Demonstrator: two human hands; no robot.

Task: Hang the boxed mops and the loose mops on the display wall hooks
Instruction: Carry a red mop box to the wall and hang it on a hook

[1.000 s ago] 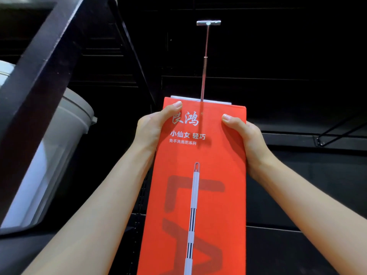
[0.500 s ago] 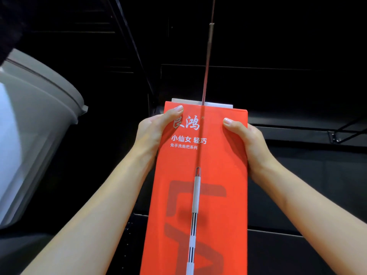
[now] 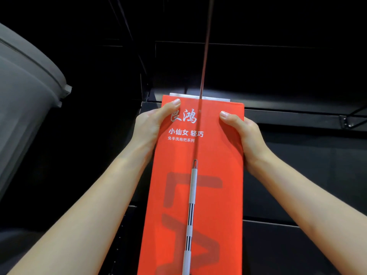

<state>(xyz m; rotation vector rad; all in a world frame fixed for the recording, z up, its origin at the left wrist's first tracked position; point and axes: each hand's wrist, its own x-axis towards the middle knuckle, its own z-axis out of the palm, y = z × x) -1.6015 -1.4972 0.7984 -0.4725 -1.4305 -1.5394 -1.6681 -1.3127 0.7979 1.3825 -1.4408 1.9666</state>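
Red mop box held upright against dark display wall, upper edges grasped by left hand and right hand, thin hook rod crossing above.

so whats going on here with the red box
A person holds a tall red cardboard mop box up against a dark display wall. The left hand and right hand grip its upper edges, thumbs on the front. A thin metal hook rod runs down over the box's top; whether the box hangs on it cannot be told.
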